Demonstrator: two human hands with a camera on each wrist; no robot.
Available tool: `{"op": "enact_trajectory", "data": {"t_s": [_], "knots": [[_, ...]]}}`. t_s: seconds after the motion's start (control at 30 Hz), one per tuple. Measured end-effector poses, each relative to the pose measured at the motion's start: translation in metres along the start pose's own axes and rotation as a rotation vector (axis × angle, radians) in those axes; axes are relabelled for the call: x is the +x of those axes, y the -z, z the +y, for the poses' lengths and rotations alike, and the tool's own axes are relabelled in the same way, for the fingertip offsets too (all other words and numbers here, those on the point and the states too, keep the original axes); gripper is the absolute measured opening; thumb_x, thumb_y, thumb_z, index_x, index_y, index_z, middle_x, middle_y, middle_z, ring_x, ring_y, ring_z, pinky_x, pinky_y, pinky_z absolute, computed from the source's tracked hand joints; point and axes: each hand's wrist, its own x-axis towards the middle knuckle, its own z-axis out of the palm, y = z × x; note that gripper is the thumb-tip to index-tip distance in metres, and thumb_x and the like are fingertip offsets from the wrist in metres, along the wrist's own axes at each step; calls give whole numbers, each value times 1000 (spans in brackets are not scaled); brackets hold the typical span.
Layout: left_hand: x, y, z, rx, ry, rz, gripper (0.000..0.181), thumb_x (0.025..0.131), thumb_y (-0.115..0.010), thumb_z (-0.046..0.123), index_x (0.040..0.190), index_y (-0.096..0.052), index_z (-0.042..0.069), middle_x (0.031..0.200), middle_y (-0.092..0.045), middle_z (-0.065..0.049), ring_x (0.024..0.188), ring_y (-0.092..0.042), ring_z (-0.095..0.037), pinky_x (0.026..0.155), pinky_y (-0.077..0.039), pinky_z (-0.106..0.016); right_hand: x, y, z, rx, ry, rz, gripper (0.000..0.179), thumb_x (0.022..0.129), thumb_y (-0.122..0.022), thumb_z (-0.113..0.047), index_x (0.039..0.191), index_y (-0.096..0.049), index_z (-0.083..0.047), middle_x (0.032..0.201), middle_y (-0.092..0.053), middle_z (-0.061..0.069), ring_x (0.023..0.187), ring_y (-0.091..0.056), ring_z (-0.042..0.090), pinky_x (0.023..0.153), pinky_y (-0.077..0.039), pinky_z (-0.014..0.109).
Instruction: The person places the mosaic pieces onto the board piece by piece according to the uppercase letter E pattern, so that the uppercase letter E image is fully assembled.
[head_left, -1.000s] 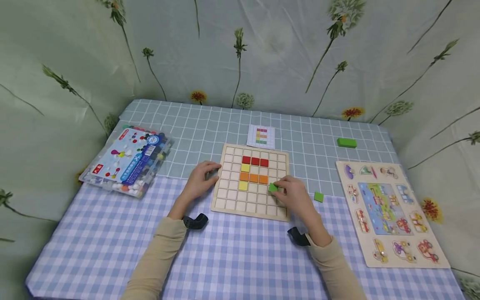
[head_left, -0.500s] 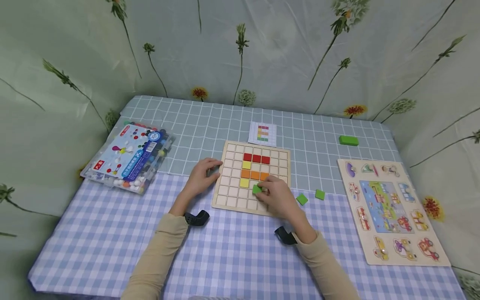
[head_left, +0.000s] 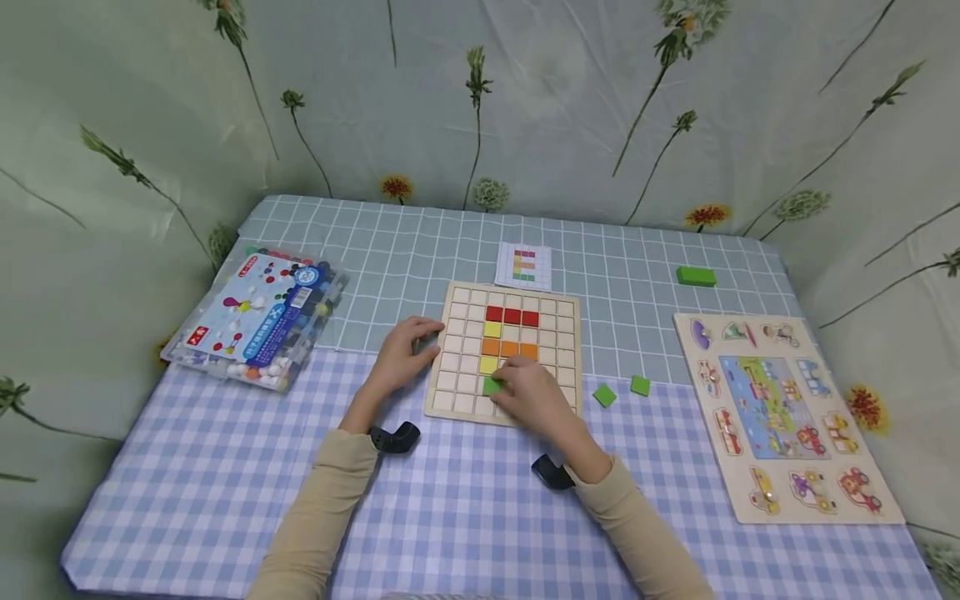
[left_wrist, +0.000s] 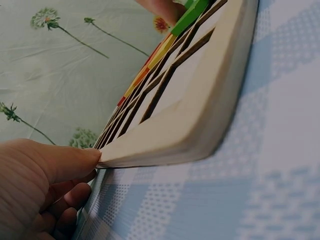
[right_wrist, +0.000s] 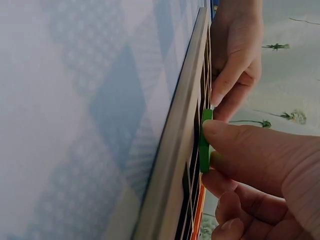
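Note:
My right hand point(head_left: 536, 396) pinches a small green square tile point(head_left: 489, 387) between thumb and fingertips, over the wooden grid board point(head_left: 461, 385). That tile is at the square just below the lower yellow tile point(head_left: 488, 366). In the right wrist view the green tile point(right_wrist: 205, 142) stands close against the grid, with the thumb on its near side. Above it on the board are a row of orange tiles point(head_left: 509, 348), another yellow tile point(head_left: 491, 329) and a row of red tiles point(head_left: 512, 317). My left hand point(head_left: 401, 357) touches the board's left edge with thumb and index fingertips.
Two loose green tiles point(head_left: 604, 395) lie right of the board. A pattern card point(head_left: 523, 267) is behind it. Farther right are a green block point(head_left: 696, 276) and a wooden picture puzzle point(head_left: 738, 479). On the left stands a clear box of coloured pieces point(head_left: 255, 317).
My right hand has moved left across the board with the green tile, to below the lower yellow tile. A second loose green tile has come into view. The left hand stays put.

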Motion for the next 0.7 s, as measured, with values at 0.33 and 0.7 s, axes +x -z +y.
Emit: {"op": "enact_trajectory", "data": {"t_s": [0.33, 0.7], "knots": [[0, -1, 1, 10, 0, 16, 34, 86, -65, 8, 119, -63, 2, 116, -62, -15, 95, -56, -27, 79, -44, -40, 3, 0, -5, -16, 6, 10, 23, 75, -76, -14, 95, -73, -4, 90, -66, 7, 81, -61, 19, 73, -52, 33], [0, -1, 0, 18, 1, 14, 34, 86, -65, 9, 119, -63, 2, 117, -62, -15, 96, -57, -28, 80, -45, -42, 2, -1, -5, -7, 33, 41, 18, 75, -76, -12, 91, -73, -5, 88, -68, 6, 83, -63, 19, 75, -52, 32]]}}
